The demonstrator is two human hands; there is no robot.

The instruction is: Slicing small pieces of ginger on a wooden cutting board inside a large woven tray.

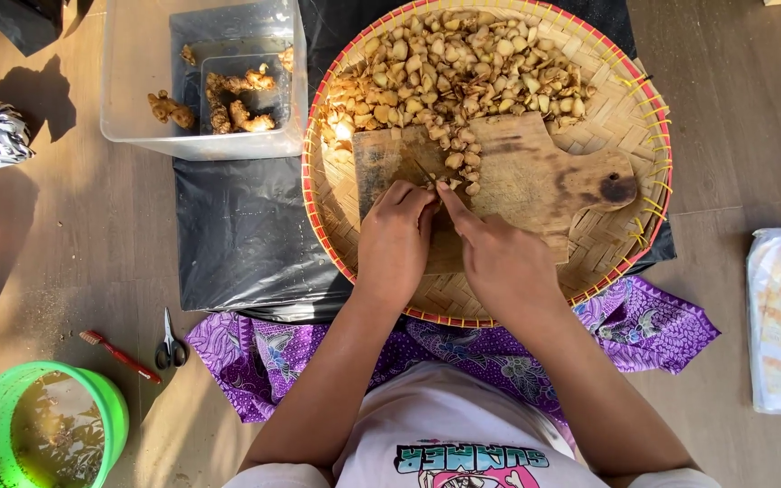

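Both hands work at the cutting board (pixel 535 176): left hand (pixel 395 239) clenched on a knife (pixel 381 167), right hand (pixel 499 262) pinching a ginger piece (pixel 443 184). A large chopped pile (pixel 463 63) fills the far tray (pixel 625 117); several whole roots (pixel 228 99) remain in the tub (pixel 137 81) at left.

I see the cutting board (pixel 508 176) lying in the woven tray (pixel 630 117), ginger pieces (pixel 454 59) heaped behind it, the tub (pixel 137 81) to the left.

Home food-preparation spot on a wooden floor

The wooden plank floor (pixel 743 108) serves as the work surface: a round woven bamboo tray (pixel 625 117) holds a wooden cutting board (pixel 535 172) and chopped ginger pieces (pixel 454 63), beside a clear plastic tub (pixel 137 72) of whole ginger roots, a green bucket (pixel 110 407) of murky water, scissors (pixel 171 348) and a purple patterned cloth (pixel 662 325).
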